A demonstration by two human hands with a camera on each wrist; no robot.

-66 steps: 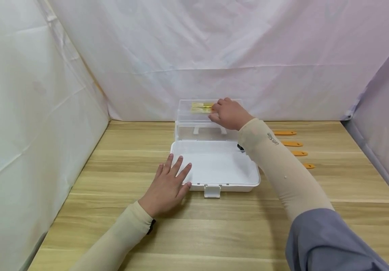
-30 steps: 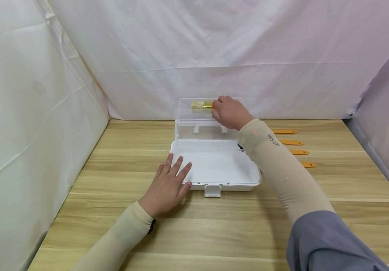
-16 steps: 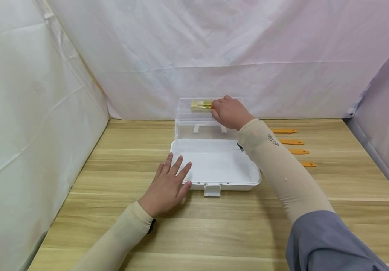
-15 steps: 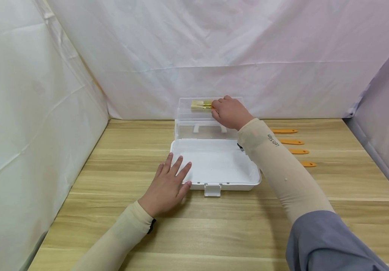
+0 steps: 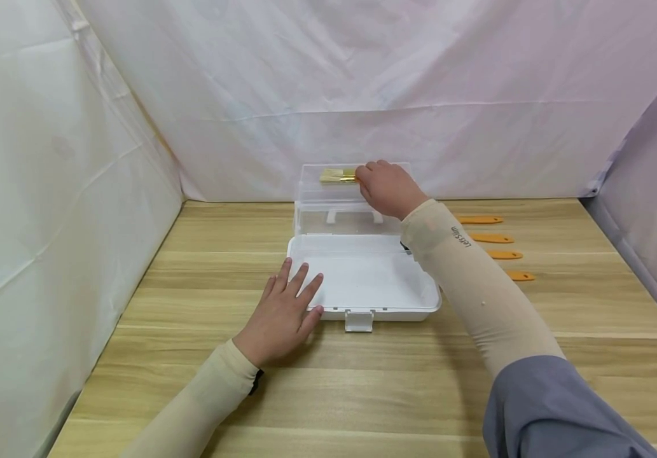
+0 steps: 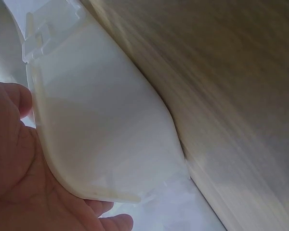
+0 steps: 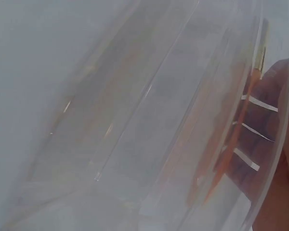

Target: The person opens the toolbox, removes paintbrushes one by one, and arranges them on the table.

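A white plastic box (image 5: 371,273) with a clear lid (image 5: 334,194) tipped back stands on the table. My right hand (image 5: 391,189) grips a flat paintbrush (image 5: 339,176) by its orange handle, at the top of the raised lid. Its pale bristles point left. In the right wrist view, the orange handle (image 7: 231,139) shows through the clear plastic, with blurry orange reflections beside it. My left hand (image 5: 280,316) rests with spread, straight fingers on the box's front left corner. In the left wrist view, the palm (image 6: 19,178) lies against the rim of the box.
Several orange handles (image 5: 479,220) lie in a staggered row right of the box, their left ends hidden behind my right sleeve. A front latch (image 5: 359,320) hangs down from the box. White cloth (image 5: 357,57) closes off the back and both sides of the wooden table (image 5: 362,394).
The paintbrush and my right hand have shifted only slightly to the left above the lid. The doubled bristle shape seen earlier now looks like one. My left hand stays in place.
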